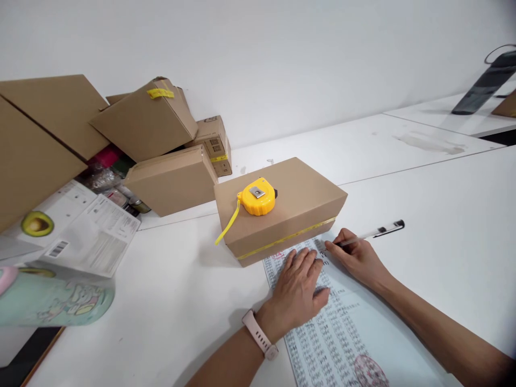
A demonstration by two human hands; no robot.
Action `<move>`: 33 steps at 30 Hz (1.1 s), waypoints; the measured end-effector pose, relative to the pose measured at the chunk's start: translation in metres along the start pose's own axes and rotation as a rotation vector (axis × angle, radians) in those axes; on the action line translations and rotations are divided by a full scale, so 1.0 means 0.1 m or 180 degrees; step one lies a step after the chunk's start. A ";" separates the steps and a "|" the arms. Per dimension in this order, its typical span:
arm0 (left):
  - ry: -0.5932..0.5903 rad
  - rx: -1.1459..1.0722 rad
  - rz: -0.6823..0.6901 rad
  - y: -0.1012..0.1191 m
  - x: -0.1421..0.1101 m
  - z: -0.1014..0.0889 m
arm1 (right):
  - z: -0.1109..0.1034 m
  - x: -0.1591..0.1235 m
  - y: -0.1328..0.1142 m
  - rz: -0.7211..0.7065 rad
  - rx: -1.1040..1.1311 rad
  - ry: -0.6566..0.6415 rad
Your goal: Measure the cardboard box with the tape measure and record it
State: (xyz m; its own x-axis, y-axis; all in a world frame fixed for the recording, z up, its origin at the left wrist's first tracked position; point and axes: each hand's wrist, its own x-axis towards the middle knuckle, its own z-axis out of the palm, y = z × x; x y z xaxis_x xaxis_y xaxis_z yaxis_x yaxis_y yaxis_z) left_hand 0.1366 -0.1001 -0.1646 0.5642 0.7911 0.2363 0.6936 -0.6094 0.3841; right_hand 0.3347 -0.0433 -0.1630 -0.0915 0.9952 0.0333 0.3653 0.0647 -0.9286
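My right hand (358,259) is closed around a pen (377,231) with a clear barrel and black clip, its tip low over a sheet of paper (346,312). Columns of handwriting and red marks cover part of that sheet. My left hand (300,287) lies flat on the paper with fingers stretched out, a pink watch band on its wrist. Just beyond both hands sits a closed cardboard box (298,188) with yellow tape along its side. On top of it rests a yellow tape measure (258,198) with a yellow wrist strap hanging over the edge.
Several cardboard boxes (173,183) are piled at the left back against the wall. A white printed carton with an avocado picture (88,231) and a mint-green bottle (72,298) stand at the left. A dark bottle (484,83) is at the far right.
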 end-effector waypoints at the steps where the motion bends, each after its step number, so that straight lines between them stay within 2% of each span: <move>1: -0.0004 0.0000 0.0002 0.00 0.00 0.00 | 0.01 0.00 0.00 -0.0048 -0.0088 0.0041; 11: -0.0066 0.0024 -0.0016 0.01 0.01 -0.02 | 0.03 0.01 0.04 -0.0268 -0.0360 -0.0028; 25: -0.0010 0.0015 0.0012 0.00 0.01 -0.01 | 0.03 0.00 -0.02 -0.0173 -0.0448 0.0047; 33: -0.0004 0.0001 0.0009 0.01 0.00 0.01 | 0.04 0.01 0.01 -0.0285 -0.0423 0.0016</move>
State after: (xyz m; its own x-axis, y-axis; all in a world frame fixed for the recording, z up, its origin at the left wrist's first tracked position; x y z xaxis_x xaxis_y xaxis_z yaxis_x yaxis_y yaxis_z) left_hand 0.1375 -0.1004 -0.1648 0.5668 0.7893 0.2361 0.6921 -0.6116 0.3833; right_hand 0.3315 -0.0421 -0.1651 -0.1247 0.9854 0.1161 0.4753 0.1621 -0.8648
